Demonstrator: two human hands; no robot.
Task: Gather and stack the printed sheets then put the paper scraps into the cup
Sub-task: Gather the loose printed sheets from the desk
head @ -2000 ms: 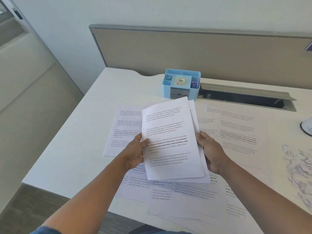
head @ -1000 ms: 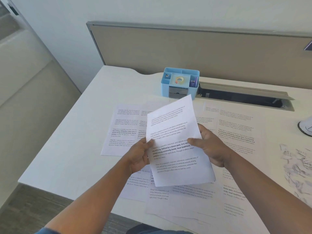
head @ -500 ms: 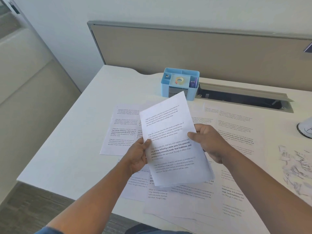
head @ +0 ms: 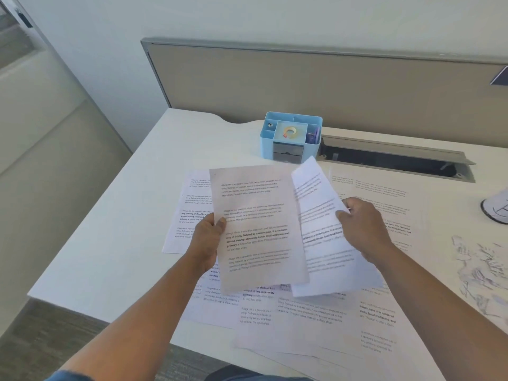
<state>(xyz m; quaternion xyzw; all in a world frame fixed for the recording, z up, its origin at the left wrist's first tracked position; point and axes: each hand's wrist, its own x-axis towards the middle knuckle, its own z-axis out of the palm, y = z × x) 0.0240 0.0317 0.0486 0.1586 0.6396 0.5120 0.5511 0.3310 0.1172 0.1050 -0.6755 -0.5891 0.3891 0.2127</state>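
Your left hand (head: pixel 206 243) pinches the left edge of one sheet (head: pixel 258 229), thumb on top, and your right hand (head: pixel 362 232) grips the right edge of a second sheet (head: pixel 327 243) that fans out from behind the first. Both are lifted off the tabletop (head: pixel 132 215) and overlap only in part — the right one is tilted and curls at its top corner. Whether each hand holds a single page or a thin bundle is hard to tell from here.

To do this step well, slide the right sheet squarely under or over the left until the long edges meet, then tap the bottom edge on the tabletop to true it up. Keep the grip light; a tight pinch will crease the paper.

More loose sheets (head: pixel 302 312) lie spread under and around your forearms, one to the left (head: pixel 189 215) and several to the right (head: pixel 384 204). Lay the squared pair on a bare patch and add the rest one at a time, rather than juggling them all in the air.

The scraps (head: pixel 478 273) sit in a heap at the right edge, well apart from your hands. The object at the far right (head: pixel 497 207) may be the cup, though it is cut off by the frame. The blue organiser (head: pixel 290 138) stands at the back — leave it be.
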